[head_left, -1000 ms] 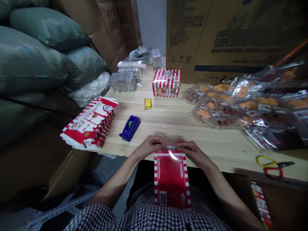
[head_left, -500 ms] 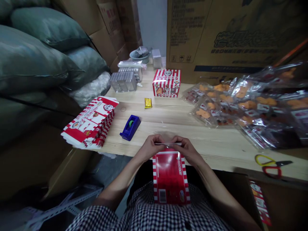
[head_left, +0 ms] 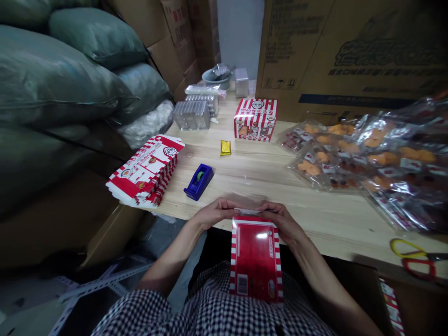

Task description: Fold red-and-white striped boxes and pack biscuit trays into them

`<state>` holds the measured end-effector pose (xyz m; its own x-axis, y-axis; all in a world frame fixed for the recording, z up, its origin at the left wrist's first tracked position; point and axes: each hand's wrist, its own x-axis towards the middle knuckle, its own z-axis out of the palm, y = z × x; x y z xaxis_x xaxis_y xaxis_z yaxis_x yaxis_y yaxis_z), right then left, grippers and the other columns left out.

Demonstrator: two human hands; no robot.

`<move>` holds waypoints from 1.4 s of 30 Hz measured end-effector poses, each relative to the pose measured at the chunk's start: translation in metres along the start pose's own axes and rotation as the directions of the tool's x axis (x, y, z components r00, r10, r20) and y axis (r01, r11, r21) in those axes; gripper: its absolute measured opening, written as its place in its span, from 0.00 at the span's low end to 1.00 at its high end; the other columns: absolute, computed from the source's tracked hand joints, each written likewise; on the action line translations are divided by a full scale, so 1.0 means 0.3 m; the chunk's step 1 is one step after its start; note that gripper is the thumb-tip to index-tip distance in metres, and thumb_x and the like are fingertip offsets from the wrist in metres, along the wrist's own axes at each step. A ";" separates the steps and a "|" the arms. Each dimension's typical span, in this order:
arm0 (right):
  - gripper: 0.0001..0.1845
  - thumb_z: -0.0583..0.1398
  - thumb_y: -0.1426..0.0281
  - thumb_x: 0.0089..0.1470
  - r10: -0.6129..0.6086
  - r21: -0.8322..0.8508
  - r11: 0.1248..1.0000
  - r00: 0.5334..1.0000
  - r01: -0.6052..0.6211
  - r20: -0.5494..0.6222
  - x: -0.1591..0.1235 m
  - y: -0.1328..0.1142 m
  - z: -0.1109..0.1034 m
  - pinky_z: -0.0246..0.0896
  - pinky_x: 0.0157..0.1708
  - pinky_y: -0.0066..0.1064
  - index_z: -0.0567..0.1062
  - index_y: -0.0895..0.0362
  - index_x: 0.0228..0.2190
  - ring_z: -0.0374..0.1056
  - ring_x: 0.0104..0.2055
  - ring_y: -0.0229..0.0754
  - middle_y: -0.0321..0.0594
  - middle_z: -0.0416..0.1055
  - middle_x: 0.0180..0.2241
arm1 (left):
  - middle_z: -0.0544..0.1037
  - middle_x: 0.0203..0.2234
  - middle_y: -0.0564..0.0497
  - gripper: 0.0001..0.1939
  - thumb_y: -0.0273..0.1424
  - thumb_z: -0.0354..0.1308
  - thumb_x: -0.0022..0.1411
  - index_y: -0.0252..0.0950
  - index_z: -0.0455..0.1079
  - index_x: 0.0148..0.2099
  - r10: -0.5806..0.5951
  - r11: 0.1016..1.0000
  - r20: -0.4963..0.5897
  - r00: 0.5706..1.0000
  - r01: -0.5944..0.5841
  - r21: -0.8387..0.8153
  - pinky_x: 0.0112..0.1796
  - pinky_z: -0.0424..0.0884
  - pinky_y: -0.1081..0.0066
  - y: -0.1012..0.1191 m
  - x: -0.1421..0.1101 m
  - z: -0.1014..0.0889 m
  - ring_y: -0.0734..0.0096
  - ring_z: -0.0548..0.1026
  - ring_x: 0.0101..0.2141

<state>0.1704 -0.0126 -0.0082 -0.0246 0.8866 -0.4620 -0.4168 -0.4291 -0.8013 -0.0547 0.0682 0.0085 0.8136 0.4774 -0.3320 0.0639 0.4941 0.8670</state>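
Note:
A red cardboard box (head_left: 257,261) with red-and-white striped edges rests against my lap, its printed panel with a barcode facing up. My left hand (head_left: 220,210) pinches the left part of its far end, where a pale or clear edge shows. At the right part of that same end, my right hand (head_left: 282,220) grips with its fingers curled over. The fingertips of both hands are partly hidden behind the box's end. Just beyond my left hand, a blue tape dispenser (head_left: 199,182) with green tape sits on the table.
A stack of flat red-and-white cartons (head_left: 145,170) lies at the left. Farther back stand an assembled striped box (head_left: 255,120), a small yellow packet (head_left: 225,148) and clear plastic cases (head_left: 192,115). Bagged orange items (head_left: 350,154) pile up at the right, near scissors (head_left: 415,256).
The view has turned slightly left, so everything sits farther right. My hands have spread a little apart along the box's far end, both still holding it.

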 end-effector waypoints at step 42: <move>0.09 0.70 0.64 0.49 -0.059 -0.329 0.925 0.929 0.188 0.365 0.022 -0.069 -0.125 0.65 0.41 0.31 0.83 0.55 0.33 0.72 0.37 0.39 0.37 0.77 0.34 | 0.84 0.42 0.42 0.21 0.36 0.71 0.51 0.32 0.80 0.47 0.005 0.980 -0.087 0.996 0.012 0.198 0.47 0.74 0.65 -0.022 0.075 0.000 0.62 0.82 0.40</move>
<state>0.2129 -0.0043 -0.0090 -0.3297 0.9122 -0.2434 -0.0911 -0.2873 -0.9535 -0.0368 0.0756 -0.0049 0.7603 0.5416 -0.3587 0.1871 0.3462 0.9193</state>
